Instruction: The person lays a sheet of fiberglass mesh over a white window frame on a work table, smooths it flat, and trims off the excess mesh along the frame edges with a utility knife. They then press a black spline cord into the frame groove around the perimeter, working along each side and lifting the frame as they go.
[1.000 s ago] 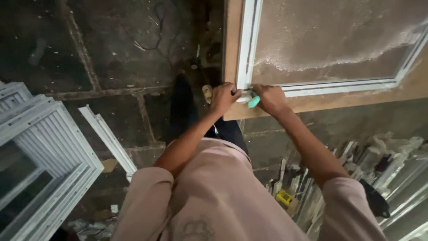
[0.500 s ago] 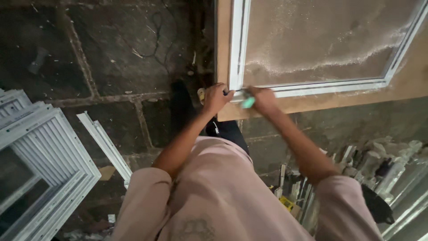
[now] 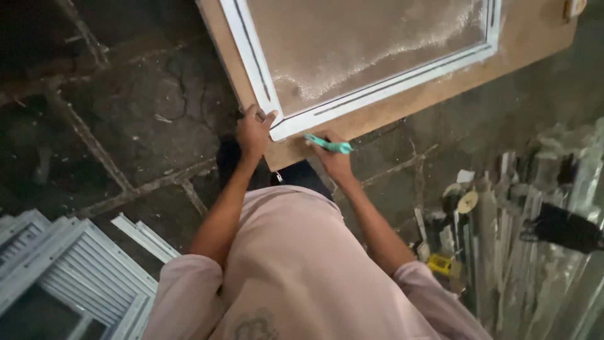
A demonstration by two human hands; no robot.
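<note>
While my pink shirt point(image 3: 296, 264) fills the near view, my right hand point(image 3: 333, 160) sits at the near edge of the brown wooden board point(image 3: 541, 44), fingers closed around a slim turquoise tool point(image 3: 328, 145) whose tip lies just below the white window frame point(image 3: 377, 94). At that frame's near corner my left hand point(image 3: 253, 131) presses down, fingers curled over the corner, holding nothing else. Left of the board, stacked white frames point(image 3: 56, 277) lie on the dark stone floor point(image 3: 126, 107).
</note>
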